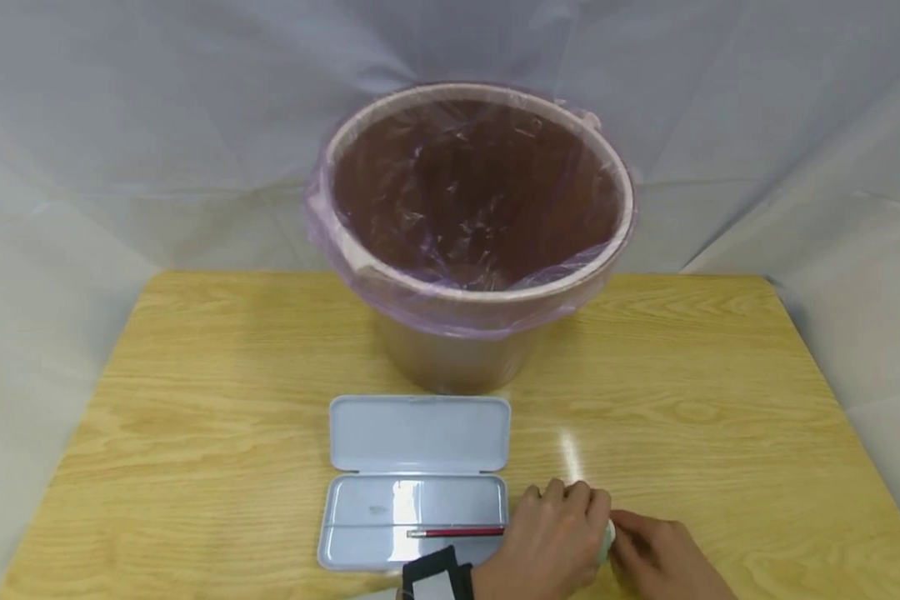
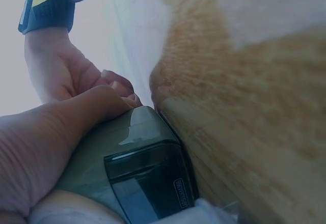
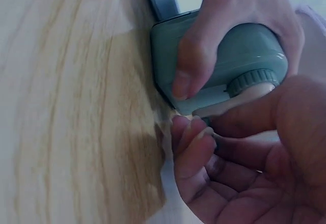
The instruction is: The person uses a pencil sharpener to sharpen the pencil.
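Observation:
My left hand (image 1: 547, 533) grips the body of a green crank pencil sharpener (image 3: 254, 51), which stands on the table. In the left wrist view its dark see-through drawer (image 2: 147, 183) faces the camera. At the sharpener's right side, my right hand (image 1: 663, 554) pinches the end of the pale crank handle (image 3: 237, 101) between thumb and fingers; its small green knob is mostly hidden. Beside my left hand lies an open light-blue pencil case (image 1: 367, 500) holding a dark red pencil (image 1: 461, 532); the pencil's right end is hidden by the hand.
Behind the pencil case stands a large brown bin (image 1: 450, 358) lined with a thin purple plastic bag (image 1: 487, 329). The wood-grain table (image 1: 195, 417) has pale cloth (image 1: 195, 100) hanging behind it and at its sides. A black wrist strap (image 1: 438, 571) overlaps the case's front edge.

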`<action>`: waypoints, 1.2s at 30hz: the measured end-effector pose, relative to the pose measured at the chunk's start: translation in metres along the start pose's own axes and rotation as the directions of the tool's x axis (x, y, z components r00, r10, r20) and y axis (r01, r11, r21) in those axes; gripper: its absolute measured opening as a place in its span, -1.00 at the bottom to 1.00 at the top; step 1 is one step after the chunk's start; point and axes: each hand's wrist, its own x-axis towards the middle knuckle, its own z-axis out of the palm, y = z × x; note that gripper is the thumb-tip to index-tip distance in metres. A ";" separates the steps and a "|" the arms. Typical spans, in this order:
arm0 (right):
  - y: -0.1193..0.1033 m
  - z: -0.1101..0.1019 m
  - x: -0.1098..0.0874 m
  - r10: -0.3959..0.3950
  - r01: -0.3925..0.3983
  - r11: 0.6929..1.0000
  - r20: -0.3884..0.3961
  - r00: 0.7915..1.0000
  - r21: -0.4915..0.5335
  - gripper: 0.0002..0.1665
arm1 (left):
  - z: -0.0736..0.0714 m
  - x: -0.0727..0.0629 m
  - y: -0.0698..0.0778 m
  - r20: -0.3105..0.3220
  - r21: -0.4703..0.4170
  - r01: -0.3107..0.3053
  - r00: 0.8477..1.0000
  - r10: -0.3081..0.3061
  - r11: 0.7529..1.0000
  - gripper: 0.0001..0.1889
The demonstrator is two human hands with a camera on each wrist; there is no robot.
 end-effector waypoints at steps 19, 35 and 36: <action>0.007 -0.004 -0.022 -0.093 0.076 0.980 0.084 0.992 0.183 -0.75 | -0.004 0.001 -0.001 0.090 -0.003 -0.006 0.996 0.007 1.000 -0.65; -0.014 0.000 -0.040 -0.117 0.102 0.991 -0.192 0.974 -0.088 -0.81 | -0.001 0.000 0.000 0.062 0.019 -0.009 0.998 0.008 1.000 -0.71; -0.017 0.000 -0.041 -0.078 0.061 0.994 -0.204 0.976 -0.088 -0.81 | -0.002 0.000 -0.001 0.064 0.017 -0.015 0.998 0.014 1.000 -0.69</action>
